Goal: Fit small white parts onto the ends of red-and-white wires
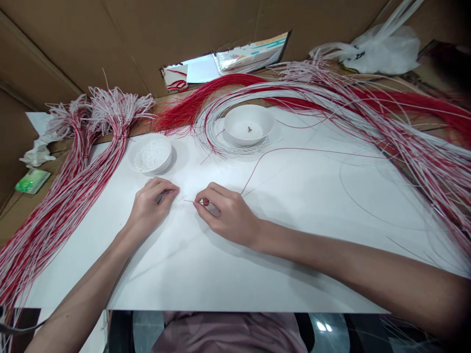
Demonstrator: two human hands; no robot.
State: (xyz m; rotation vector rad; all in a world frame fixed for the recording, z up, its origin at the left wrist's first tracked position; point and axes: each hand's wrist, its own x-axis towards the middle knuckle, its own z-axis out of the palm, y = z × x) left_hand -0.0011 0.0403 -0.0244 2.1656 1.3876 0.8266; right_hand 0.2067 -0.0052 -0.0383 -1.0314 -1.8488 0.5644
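Note:
My right hand [228, 213] is closed in a pinch on a thin red strand [281, 148], whose short tip pokes out to the left of the fingertips. The strand runs from behind this hand up and away to the right. Across a small gap, my left hand [150, 203] pinches thumb and forefinger together; whatever lies between them is too small to make out. Just above the left hand, a white bowl [164, 163] holds small whitish pieces. Another white bowl [267, 130], with a tiny brown bit inside, sits on coiled white strands [206, 122].
Long bundles of red and white strands [97, 171] line the left side of the white tabletop [221, 279]. More strands [405, 127] cover the right. Behind them are loose red strands [187, 105], a white plastic bag [386, 51] and a cardboard wall [140, 39] with a cut opening.

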